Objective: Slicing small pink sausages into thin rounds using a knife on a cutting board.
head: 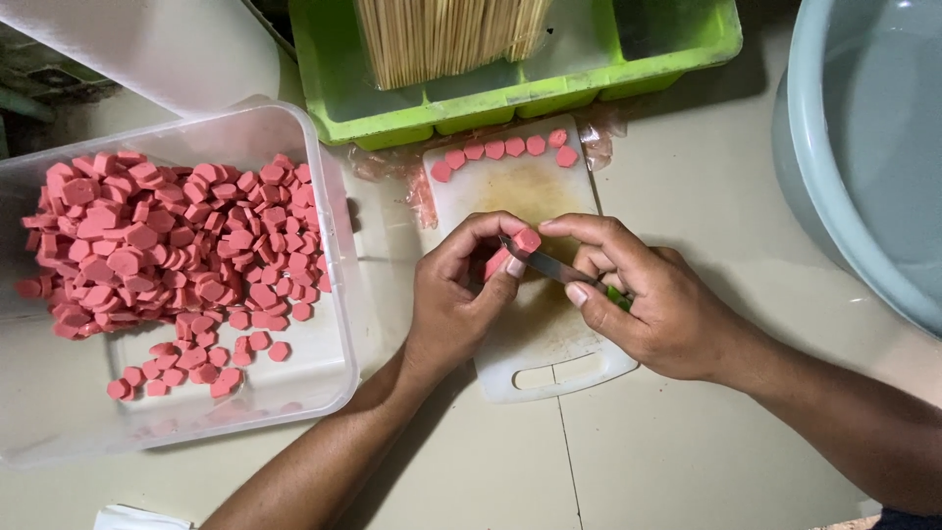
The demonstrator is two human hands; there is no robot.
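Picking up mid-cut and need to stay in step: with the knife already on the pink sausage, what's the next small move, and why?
Probably press the knife through, freeing the slice. The right hand has the blade set near the end of the sausage piece pinched by the left hand above the cutting board, where cut slices already sit in a row.

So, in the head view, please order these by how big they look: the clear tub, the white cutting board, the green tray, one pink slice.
1. Clear tub
2. Green tray, though cut off at the top edge, so unsure
3. Cutting board
4. Pink slice
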